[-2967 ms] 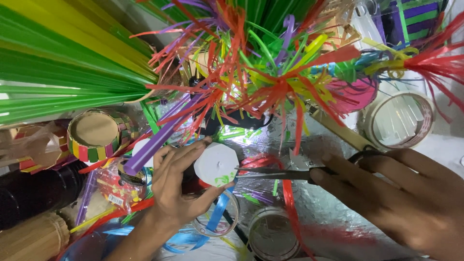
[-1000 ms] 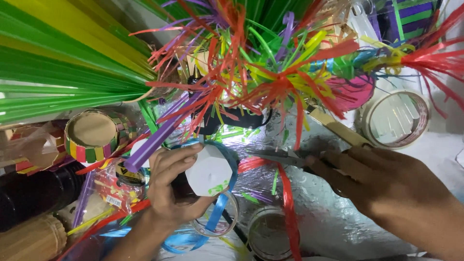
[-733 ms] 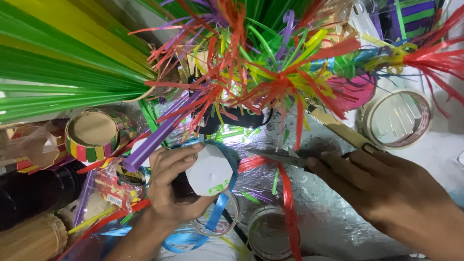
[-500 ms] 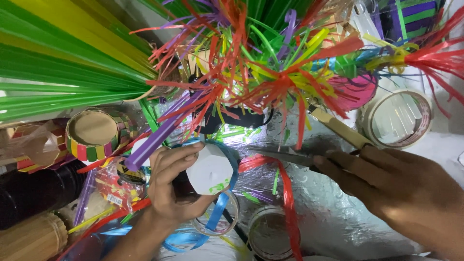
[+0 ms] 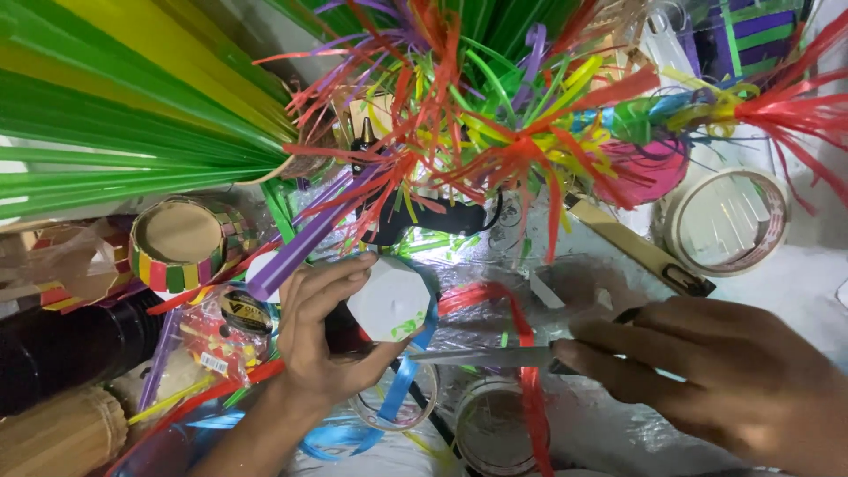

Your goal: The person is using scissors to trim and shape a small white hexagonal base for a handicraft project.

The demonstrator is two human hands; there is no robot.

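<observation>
Fingers (image 5: 331,274) of the left hand (image 5: 322,340) curl closed around a white octagonal piece (image 5: 389,300), held above the silver foil surface (image 5: 601,424). Just right of it, the right hand (image 5: 724,380) grips a pair of scissors (image 5: 495,356), whose blades point at the white piece, near its lower edge. A red ribbon strip (image 5: 528,389) crosses under the blades. A blue ribbon (image 5: 402,389) hangs below the piece. Farther out stand a striped woven ring (image 5: 181,243), green and yellow strips (image 5: 115,115) and a tape roll (image 5: 729,221).
</observation>
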